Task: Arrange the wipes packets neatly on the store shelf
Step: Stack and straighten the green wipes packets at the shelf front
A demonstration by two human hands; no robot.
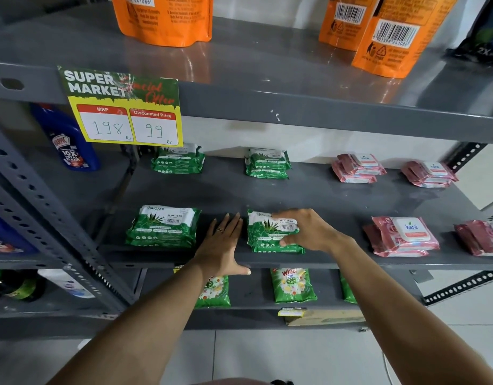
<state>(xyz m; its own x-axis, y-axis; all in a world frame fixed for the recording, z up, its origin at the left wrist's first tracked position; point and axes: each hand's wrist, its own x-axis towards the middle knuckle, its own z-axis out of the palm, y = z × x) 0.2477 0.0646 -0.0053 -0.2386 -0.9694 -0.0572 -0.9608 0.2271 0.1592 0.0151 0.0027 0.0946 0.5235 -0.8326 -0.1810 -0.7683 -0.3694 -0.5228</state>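
Observation:
On the grey middle shelf (pixel 323 195) green aloe wipes packets lie in small stacks: front left (pixel 163 227), front middle (pixel 263 232), back left (pixel 178 159), back middle (pixel 267 163). Pink wipes stacks lie to the right: front (pixel 403 236), far right front (pixel 481 237), back (pixel 358 168), back right (pixel 430 173). My right hand (pixel 309 230) rests on the front middle green stack, fingers over its top and thumb at its near edge. My left hand (pixel 223 245) lies flat and open on the shelf just left of that stack, its thumb over the front lip.
A yellow and green price tag (pixel 123 107) hangs from the upper shelf edge. Orange pouches (pixel 162 18) stand on the top shelf. A blue bottle (pixel 67 140) stands at the left. Green detergent packs (pixel 291 284) lie on the lower shelf. A slotted upright (pixel 53 218) runs on the left.

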